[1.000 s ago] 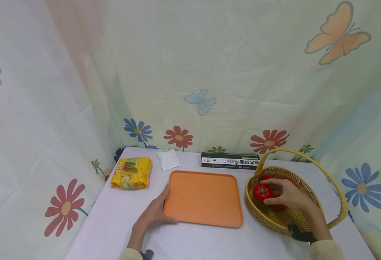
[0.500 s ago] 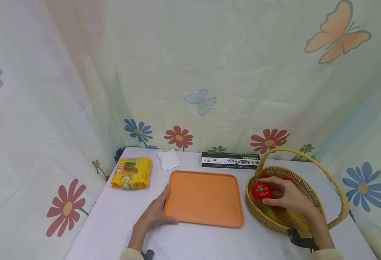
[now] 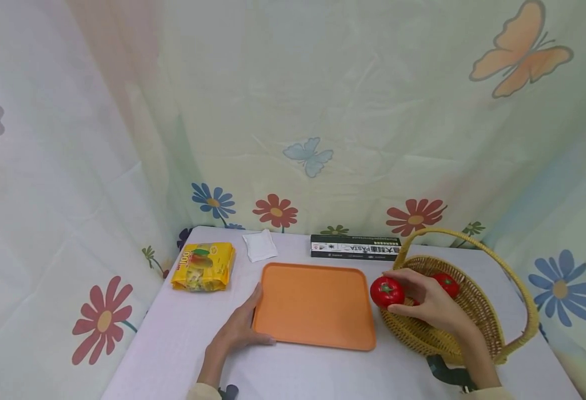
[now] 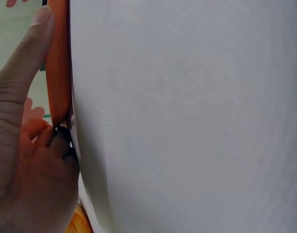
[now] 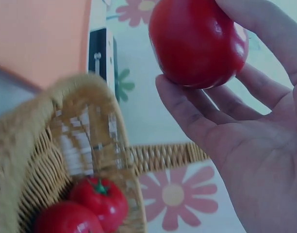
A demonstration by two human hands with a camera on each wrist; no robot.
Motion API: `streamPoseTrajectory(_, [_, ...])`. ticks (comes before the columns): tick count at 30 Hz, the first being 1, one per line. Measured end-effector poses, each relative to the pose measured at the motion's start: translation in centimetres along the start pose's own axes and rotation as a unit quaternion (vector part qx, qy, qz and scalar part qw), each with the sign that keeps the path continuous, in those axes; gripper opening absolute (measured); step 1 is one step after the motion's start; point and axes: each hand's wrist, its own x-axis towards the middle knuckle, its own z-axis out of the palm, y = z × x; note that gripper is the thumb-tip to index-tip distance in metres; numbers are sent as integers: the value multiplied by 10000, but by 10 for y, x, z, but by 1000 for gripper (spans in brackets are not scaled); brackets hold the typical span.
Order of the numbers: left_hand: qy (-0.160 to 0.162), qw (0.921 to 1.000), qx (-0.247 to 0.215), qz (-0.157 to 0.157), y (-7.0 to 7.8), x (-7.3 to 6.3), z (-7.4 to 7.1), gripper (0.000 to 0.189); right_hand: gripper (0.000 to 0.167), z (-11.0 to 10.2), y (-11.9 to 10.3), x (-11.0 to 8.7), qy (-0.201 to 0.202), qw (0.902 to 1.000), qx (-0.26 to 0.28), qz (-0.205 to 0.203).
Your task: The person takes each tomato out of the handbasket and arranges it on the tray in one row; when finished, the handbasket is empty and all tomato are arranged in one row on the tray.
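My right hand (image 3: pixel 430 303) holds a red tomato (image 3: pixel 387 292) between thumb and fingers, at the left rim of the wicker basket (image 3: pixel 475 294). In the right wrist view the held tomato (image 5: pixel 197 43) is raised off the basket, gripped by the fingertips. Two more tomatoes lie inside; one with a green stem (image 5: pixel 102 201) shows beside another (image 5: pixel 68 221). My left hand (image 3: pixel 238 328) rests at the near left corner of the orange tray (image 3: pixel 315 305), thumb along the front edge and fingers along the left side. In the left wrist view the thumb (image 4: pixel 32 43) touches the tray's edge (image 4: pixel 58 73).
Left of the tray lies a yellow packet (image 3: pixel 203 266), and behind it a small white packet (image 3: pixel 259 245). A black and white pasta box (image 3: pixel 354 248) stands at the back. The basket's tall handle (image 3: pixel 529 311) arches over its right side. A flowered curtain (image 3: pixel 253 111) surrounds the table.
My right hand has lifted the tomato from the basket and moved left toward the tray, uncovering another tomato behind. The left hand and the tray have stayed put.
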Motion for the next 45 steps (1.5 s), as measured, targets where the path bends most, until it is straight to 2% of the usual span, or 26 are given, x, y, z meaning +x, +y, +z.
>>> streamPoseTrajectory(8, [38, 10000, 28, 47, 1, 1, 1, 145, 67, 32, -5, 12, -119, 9993, 245, 251])
streamPoseTrajectory(12, [19, 10000, 38, 38, 1, 0, 1, 145, 71, 52, -4, 20, -150, 9977, 547, 379])
streamPoseTrajectory(15, [23, 9999, 47, 99, 0, -1, 0, 145, 72, 69, -2, 26, -92, 9960, 806, 380])
streamPoseTrajectory(17, [41, 9999, 48, 157, -1, -1, -1, 145, 72, 81, 0, 31, -50, 9956, 902, 231])
streamPoseTrajectory(22, [52, 9997, 47, 222, -1, -1, -2, 146, 72, 109, -1, 41, 38, 9976, 694, 61])
streamPoseTrajectory(26, [62, 9999, 60, 139, 0, -1, -1, 146, 72, 130, -2, 49, 168, 9982, 575, 9])
streamPoseTrajectory(31, [80, 9999, 113, 2, -1, -2, 0, 144, 70, 156, -1, 60, 169, 9976, 674, -55])
streamPoseTrajectory(39, [60, 9999, 84, -16, 0, -1, 1, 141, 68, 191, 3, 76, 190, 9942, 1021, 269])
streamPoseTrajectory(45, [54, 9999, 140, -18, -1, 0, 1, 141, 67, 213, 4, 85, 269, 9941, 940, 470])
